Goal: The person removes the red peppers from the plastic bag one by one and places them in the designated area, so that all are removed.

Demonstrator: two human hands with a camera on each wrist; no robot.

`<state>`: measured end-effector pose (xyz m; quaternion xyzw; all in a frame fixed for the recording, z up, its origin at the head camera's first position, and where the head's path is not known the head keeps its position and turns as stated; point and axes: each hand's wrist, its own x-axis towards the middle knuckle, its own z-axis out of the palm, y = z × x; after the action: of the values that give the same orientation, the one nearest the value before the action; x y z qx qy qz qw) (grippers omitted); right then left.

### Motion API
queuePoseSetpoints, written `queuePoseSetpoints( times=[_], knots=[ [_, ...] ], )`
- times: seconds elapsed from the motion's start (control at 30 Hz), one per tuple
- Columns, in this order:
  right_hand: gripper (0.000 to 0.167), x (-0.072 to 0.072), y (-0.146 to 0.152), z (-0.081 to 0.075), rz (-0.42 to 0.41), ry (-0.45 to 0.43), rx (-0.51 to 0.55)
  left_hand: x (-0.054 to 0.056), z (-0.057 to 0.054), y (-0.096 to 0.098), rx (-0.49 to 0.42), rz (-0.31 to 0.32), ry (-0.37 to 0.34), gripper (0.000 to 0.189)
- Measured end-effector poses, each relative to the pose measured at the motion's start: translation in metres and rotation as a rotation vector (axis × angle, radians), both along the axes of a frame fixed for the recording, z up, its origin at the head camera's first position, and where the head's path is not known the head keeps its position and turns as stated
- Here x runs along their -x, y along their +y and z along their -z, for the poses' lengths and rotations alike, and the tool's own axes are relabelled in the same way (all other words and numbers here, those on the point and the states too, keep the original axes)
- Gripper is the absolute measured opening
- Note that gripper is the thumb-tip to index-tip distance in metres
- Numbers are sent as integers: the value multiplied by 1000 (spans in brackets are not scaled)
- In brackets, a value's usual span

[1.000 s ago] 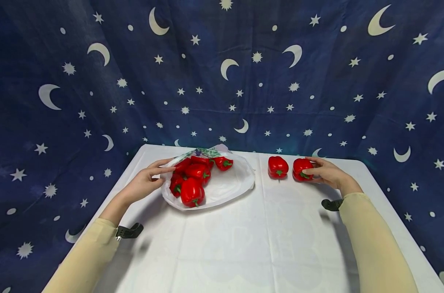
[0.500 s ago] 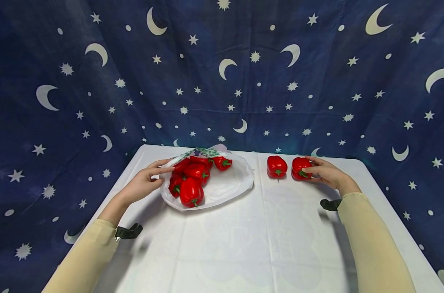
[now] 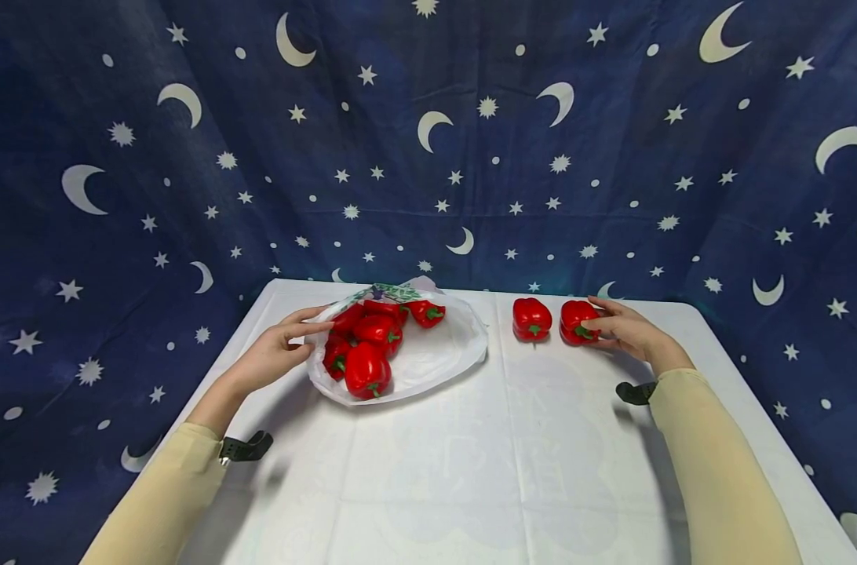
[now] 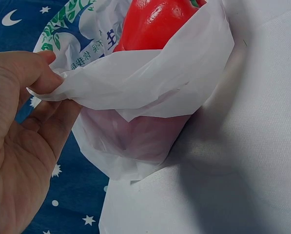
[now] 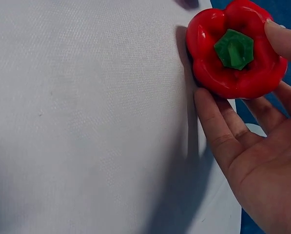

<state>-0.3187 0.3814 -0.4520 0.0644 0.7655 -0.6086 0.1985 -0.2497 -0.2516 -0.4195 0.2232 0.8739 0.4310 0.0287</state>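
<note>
A white plastic bag with a green leaf print lies on its side at the table's back left, its mouth toward me. Several red bell peppers with green stems are inside. My left hand pinches the bag's rim between thumb and fingers; the left wrist view shows the folded edge of the bag in that grip. At the back right, my right hand holds a red bell pepper, thumb on one side and fingers on the other. Its green stem faces the right wrist camera.
Another red bell pepper stands just left of the held one, with a narrow gap between them. A white cloth covers the table. Behind it and at both sides hangs a dark blue curtain with moons and stars.
The whole head view has shifted slightly. Both hands keep their places on the bag and the pepper, with no other clear movement.
</note>
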Motion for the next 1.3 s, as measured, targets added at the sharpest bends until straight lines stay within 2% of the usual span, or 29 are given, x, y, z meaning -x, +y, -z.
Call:
queuePoseSetpoints(
  times=[0.23, 0.67, 1.0, 1.3],
  knots=[
    [98, -7, 1, -8, 5, -4, -3, 0, -1, 0, -9, 6, 16, 47],
    [84, -18, 21, -12, 13, 96, -44, 0, -2, 1, -22, -3, 4, 46],
    [83, -36, 18, -13, 170, 263, -49, 0, -2, 2, -18, 0, 1, 43],
    [77, -46, 10, -20, 260, 357, 41, -1, -3, 1, 4, -2, 18, 43]
  ],
)
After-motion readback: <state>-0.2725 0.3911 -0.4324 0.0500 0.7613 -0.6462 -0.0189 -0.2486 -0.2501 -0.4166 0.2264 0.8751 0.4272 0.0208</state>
